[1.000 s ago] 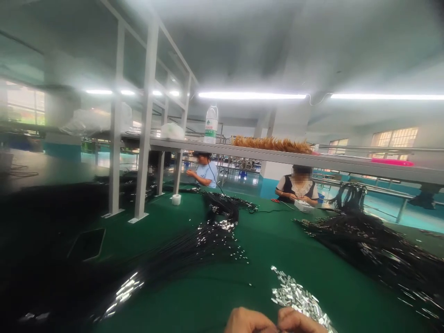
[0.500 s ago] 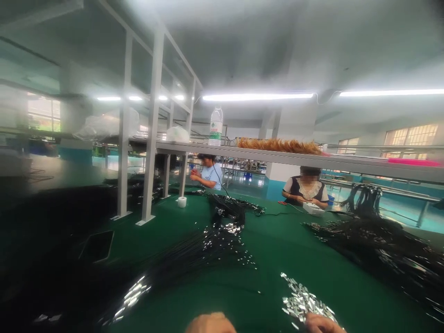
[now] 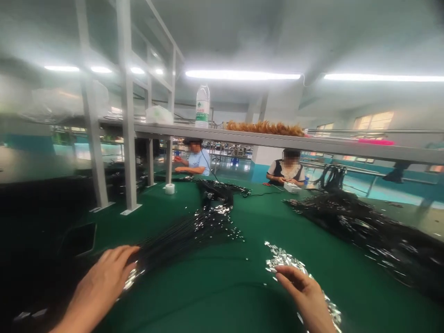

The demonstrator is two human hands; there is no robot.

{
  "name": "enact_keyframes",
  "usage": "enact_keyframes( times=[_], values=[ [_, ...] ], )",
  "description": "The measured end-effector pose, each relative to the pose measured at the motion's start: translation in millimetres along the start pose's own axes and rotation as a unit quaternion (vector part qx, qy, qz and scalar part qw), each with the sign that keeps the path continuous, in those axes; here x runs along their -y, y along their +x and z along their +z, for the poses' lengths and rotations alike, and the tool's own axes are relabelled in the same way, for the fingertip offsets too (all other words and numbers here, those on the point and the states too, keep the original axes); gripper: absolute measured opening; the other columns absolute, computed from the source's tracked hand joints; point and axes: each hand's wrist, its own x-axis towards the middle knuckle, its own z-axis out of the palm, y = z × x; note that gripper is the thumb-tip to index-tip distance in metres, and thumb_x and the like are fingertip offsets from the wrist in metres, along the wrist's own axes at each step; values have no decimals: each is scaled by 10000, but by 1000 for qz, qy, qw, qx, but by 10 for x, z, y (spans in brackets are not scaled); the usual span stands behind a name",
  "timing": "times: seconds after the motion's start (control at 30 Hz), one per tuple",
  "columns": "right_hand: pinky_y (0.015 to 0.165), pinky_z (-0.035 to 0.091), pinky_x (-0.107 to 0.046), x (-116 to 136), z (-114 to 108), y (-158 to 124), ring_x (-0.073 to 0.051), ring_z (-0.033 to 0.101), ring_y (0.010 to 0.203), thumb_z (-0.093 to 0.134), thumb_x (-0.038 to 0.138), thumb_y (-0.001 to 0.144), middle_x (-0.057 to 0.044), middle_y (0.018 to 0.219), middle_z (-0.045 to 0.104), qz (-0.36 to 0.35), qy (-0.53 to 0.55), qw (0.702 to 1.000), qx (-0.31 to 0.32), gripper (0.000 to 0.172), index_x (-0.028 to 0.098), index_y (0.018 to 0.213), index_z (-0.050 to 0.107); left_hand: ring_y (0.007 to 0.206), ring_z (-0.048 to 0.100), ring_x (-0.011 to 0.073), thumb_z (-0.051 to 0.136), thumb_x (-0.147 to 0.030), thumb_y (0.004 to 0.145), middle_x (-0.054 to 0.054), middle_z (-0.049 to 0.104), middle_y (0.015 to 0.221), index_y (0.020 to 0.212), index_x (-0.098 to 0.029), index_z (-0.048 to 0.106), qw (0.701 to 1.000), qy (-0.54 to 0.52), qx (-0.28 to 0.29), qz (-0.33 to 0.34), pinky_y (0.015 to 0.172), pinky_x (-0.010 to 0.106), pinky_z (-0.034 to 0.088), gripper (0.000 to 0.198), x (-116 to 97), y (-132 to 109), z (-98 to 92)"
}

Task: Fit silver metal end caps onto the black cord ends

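Observation:
My left hand (image 3: 107, 277) reaches over the near end of a long bundle of black cords (image 3: 169, 243), beside its shiny metal tips; the fingertips lie on the cords, and whether they grip any is hidden. At the pile of small silver metal pieces (image 3: 286, 259) is my right hand (image 3: 303, 289), thumb and fingers curved at the pile's left edge. Whether a piece sits between those fingertips is too small to tell. Both the cords and the pile rest on the green table (image 3: 208, 296).
Another heap of black cords (image 3: 354, 226) covers the right side. A dark phone-like slab (image 3: 80, 238) lies at left, near white shelf posts (image 3: 128, 138). A white roll (image 3: 169, 188) stands farther back. Two people sit across the table, and a bottle (image 3: 202, 106) stands on the shelf.
Both hands have come farther into view: the left moved up and left onto the cords, the right now shows more fully at the metal pieces. The whole view has shifted.

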Motion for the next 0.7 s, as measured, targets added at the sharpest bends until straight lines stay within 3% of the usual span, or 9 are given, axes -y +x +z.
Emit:
enact_keyframes(
  times=[0.1, 0.23, 0.37, 0.53, 0.6, 0.7],
  values=[
    [751, 507, -345, -97, -91, 10, -264, 651, 822, 526, 489, 745, -60, 886, 726, -11, -135, 991, -13, 351, 202, 867, 688, 1075, 527, 282, 396, -391, 844, 104, 586, 1163, 1145, -182, 594, 992, -80, 87, 38, 932, 460, 419, 416, -495, -18, 261],
    [814, 458, -415, -142, -109, 21, -286, 621, 887, 444, 323, 780, -104, 946, 697, -42, -285, 957, 11, 309, 169, 911, 676, 1099, 500, 206, 451, -222, 858, 41, 583, 1152, 1104, -225, 594, 939, -205, 250, 121, 958, 343, 401, 285, -1426, -143, 598],
    [788, 437, -413, -147, 0, 32, -295, 591, 894, 494, 232, 765, -104, 902, 676, -62, -324, 944, 33, 220, 177, 870, 679, 1046, 513, 205, 595, -158, 762, 25, 612, 1081, 1049, -218, 620, 923, -230, 277, 136, 948, 313, 384, 294, -2081, -158, 930],
    [711, 392, -426, -184, 153, 79, -318, 547, 808, 435, 131, 766, -124, 805, 641, -82, -348, 933, 31, 225, 190, 718, 647, 894, 531, 232, 565, -105, 784, 33, 622, 868, 815, -193, 651, 936, -205, 257, 127, 796, 337, 396, 127, -2319, -134, 1229],
    [714, 378, -439, -191, 180, 100, -323, 526, 799, 391, 126, 779, -136, 780, 625, -84, -333, 939, 17, 257, 189, 671, 616, 853, 532, 211, 526, -88, 808, 23, 610, 825, 750, -184, 622, 938, -207, 247, 127, 772, 314, 385, 148, -2321, -145, 1228],
    [707, 406, -406, -151, 168, 87, -286, 534, 762, 356, 187, 833, -105, 739, 610, -76, -274, 959, -2, 265, 198, 687, 577, 764, 543, 159, 421, -92, 860, 9, 586, 813, 749, -179, 564, 938, -235, 229, 113, 683, 239, 396, 201, -2304, -168, 1073]
  ],
)
